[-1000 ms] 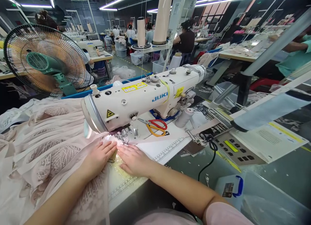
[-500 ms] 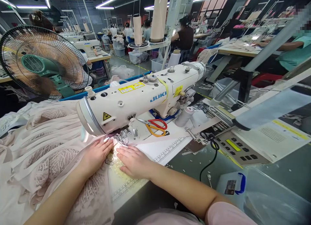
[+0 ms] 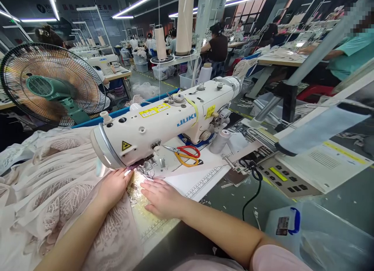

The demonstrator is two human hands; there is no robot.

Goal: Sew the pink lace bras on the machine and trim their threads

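Observation:
A white sewing machine stands across the table in front of me. My left hand is at the near side of its head, fingers close together on the edge of pale pink lace fabric, tips beside the needle area. The needle and the exact fingertip grip are partly hidden under the head. Flat on the machine bed, right of the needle area, lies my right hand, fingers stretched out. A yellowish, shiny clear film covers the bed between both hands. Scissors with red and orange handles rest behind my right hand.
Heaped lace garments fill the left side. A large fan stands behind them. A grey thread cone is right of the scissors, with a control box beyond. A clear bin sits low right. Other people work behind.
My left fingers have drawn closer together and slightly back from the needle area. My right hand stays nearly in place on the bed. The whole view has shifted slightly.

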